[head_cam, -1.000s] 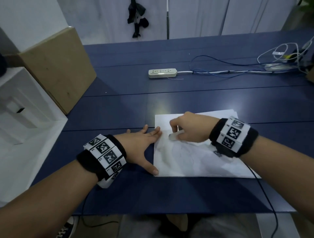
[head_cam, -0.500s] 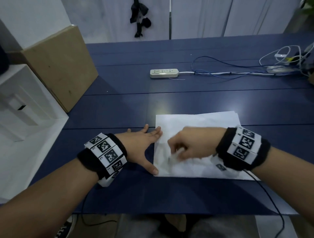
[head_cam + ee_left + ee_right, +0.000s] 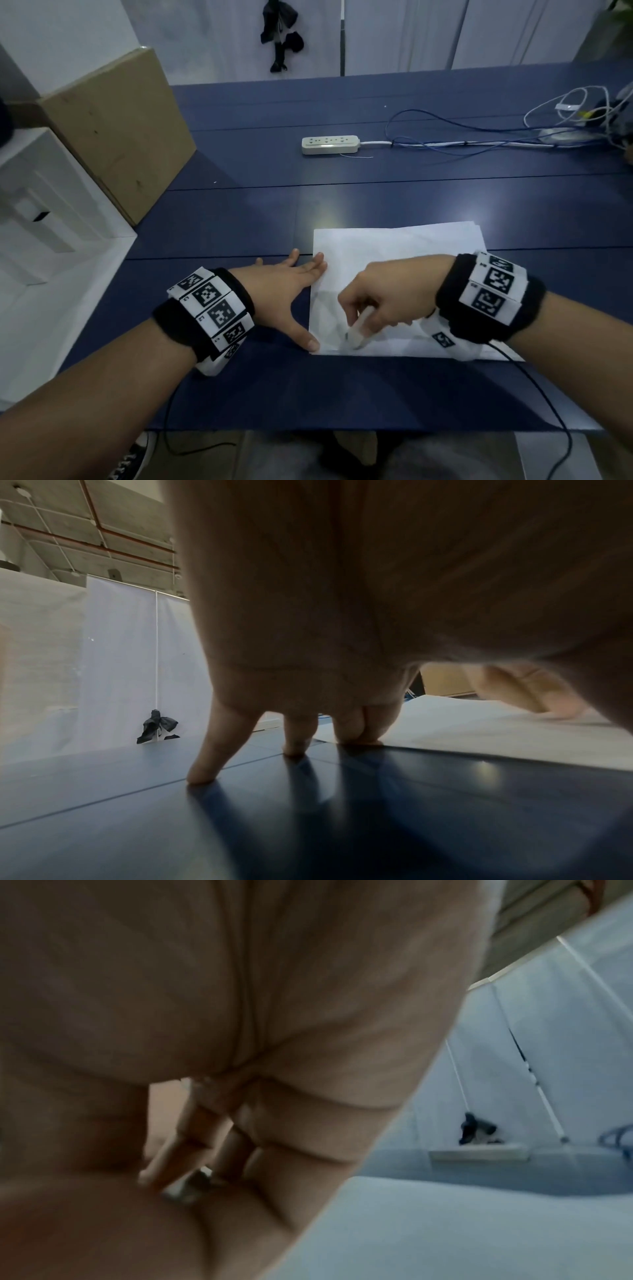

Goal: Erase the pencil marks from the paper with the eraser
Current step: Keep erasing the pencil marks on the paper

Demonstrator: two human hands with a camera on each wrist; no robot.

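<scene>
A white sheet of paper (image 3: 394, 250) with faint pencil marks lies on the dark blue table (image 3: 274, 198). My right hand (image 3: 376, 301) grips a white eraser (image 3: 358, 329), whose tip presses on the sheet near its front left corner. My left hand (image 3: 291, 291) lies flat with fingers spread. Its fingertips (image 3: 356, 739) and thumb press the paper's left edge (image 3: 479, 731). In the right wrist view my curled fingers (image 3: 212, 1137) hide most of the eraser (image 3: 192, 1185).
A white power strip (image 3: 330, 144) with blue and white cables (image 3: 479, 137) lies further back on the table. A cardboard box (image 3: 116, 137) and a white unit (image 3: 51, 212) stand at the left. A black wire (image 3: 548, 404) trails from my right wrist over the front edge.
My right hand has moved the eraser from the upper left part of the sheet down toward its front left corner. The left hand has stayed in place.
</scene>
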